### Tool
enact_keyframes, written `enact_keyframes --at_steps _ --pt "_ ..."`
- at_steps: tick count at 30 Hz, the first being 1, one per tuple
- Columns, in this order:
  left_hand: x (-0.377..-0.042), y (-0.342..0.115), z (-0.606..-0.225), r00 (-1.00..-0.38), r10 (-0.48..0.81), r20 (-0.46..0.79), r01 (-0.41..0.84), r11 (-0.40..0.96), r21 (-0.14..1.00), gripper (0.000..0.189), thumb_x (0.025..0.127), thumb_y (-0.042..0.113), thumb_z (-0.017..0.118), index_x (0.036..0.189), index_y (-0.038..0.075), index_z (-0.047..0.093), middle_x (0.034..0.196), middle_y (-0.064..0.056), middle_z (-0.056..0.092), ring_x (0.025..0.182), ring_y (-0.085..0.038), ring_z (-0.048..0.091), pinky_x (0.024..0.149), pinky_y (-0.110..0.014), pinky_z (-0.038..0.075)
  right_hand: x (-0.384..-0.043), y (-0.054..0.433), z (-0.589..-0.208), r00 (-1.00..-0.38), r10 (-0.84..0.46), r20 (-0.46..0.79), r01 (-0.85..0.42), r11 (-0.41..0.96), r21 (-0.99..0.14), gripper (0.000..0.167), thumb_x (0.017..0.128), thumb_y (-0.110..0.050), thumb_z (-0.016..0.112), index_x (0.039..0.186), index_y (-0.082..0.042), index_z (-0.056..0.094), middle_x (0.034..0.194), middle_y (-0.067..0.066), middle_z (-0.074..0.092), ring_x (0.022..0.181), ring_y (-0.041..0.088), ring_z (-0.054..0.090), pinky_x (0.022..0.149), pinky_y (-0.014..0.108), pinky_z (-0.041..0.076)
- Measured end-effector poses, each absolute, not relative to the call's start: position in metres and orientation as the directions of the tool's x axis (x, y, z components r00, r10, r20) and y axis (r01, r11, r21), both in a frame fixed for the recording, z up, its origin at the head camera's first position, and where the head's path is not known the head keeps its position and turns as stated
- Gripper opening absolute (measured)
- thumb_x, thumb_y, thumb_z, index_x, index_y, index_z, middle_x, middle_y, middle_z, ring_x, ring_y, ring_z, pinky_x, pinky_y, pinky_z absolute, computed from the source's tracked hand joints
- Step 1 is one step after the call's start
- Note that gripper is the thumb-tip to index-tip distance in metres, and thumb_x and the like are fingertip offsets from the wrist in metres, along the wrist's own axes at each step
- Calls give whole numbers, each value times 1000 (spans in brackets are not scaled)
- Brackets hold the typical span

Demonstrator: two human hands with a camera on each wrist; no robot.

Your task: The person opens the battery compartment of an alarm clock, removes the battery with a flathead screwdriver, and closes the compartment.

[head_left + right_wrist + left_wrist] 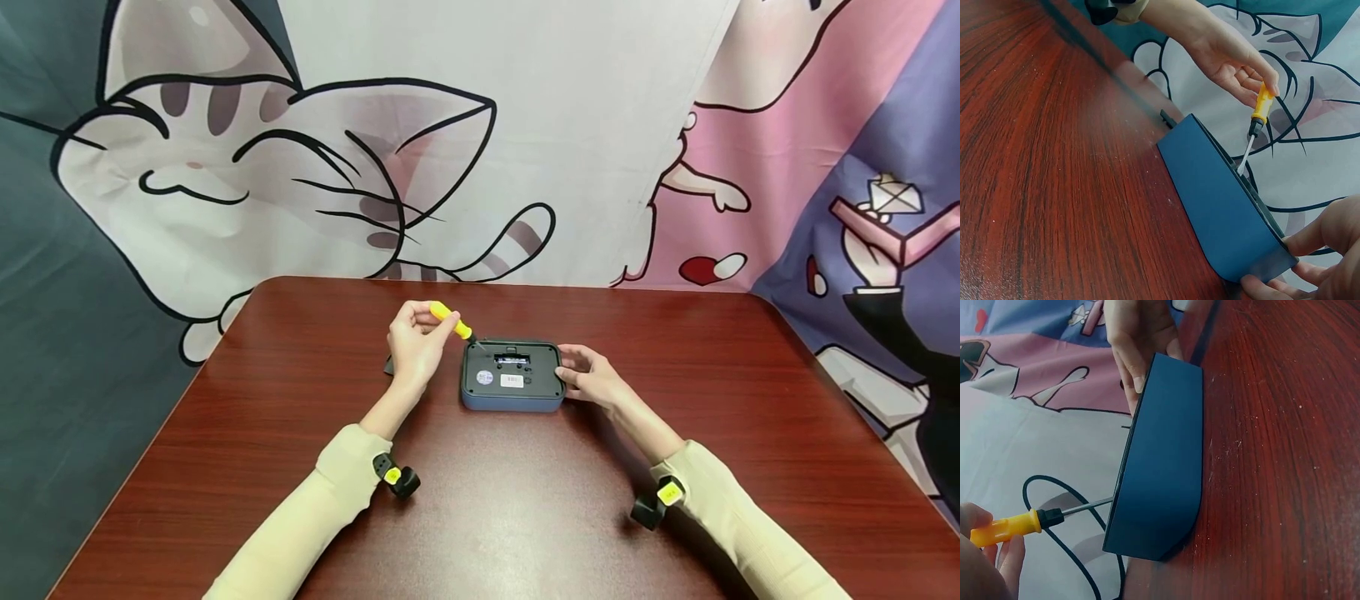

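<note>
A dark blue box-shaped device [513,403] lies on the table with its black back panel [480,358] facing up. That panel has a small open compartment [512,360], round and white stickers and several small holes. My left hand [416,343] pinches the yellow handle of a screwdriver [450,320] between thumb and fingers. Its metal shaft slants down, and the tip meets the panel near the far left corner. With thumb and fingers, my right hand [592,379] grips the device's right end; in the right wrist view the thumb [1310,237] is at the panel's edge.
A small dark flat piece [388,365] lies left of the device, partly hidden behind my left hand. The brown wooden table [487,517] reaches back to a cartoon-printed curtain [600,125]. Each wrist bears a strapped camera.
</note>
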State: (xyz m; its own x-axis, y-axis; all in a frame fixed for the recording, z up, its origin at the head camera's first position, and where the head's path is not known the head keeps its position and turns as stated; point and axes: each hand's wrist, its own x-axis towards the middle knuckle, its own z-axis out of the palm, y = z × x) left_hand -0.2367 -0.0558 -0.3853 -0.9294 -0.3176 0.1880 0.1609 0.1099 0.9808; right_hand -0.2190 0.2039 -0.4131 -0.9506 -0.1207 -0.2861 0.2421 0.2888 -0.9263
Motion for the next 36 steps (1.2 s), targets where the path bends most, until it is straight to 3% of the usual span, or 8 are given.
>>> enact_keyframes --at_steps 8,17,29,36 --pt "-236 -51 -384 -921 -292 259 214 176 961 29 78 15 80 98 3 62 82 -14 68 66 -8 65 61 -13 50 -220 203 -412 -950 -122 -287 244 282 -928 51 96 -5 53 144 0 35 136 27 45 98 11 57 76 26 55" --pt "-235 -43 -383 -900 -273 340 267 273 924 28 76 16 81 95 4 64 79 -14 68 70 -24 69 59 -13 49 -220 203 -412 -952 -125 -280 238 274 -932 52 96 -4 53 144 1 34 137 29 44 97 11 56 76 25 54" --pt "-230 -30 -377 -872 -217 438 334 391 858 25 75 16 79 89 5 62 74 -10 69 65 -20 69 61 -25 54 -221 203 -413 -950 -124 -286 245 270 -931 52 96 -4 53 145 1 34 137 28 44 97 11 56 77 25 54" --pt "-228 -22 -371 -867 -199 456 332 451 829 23 73 18 80 87 7 64 71 -8 68 66 -19 68 63 -31 51 -220 203 -413 -951 -123 -283 244 264 -933 51 95 -3 52 144 1 35 134 27 45 92 9 56 75 25 55"
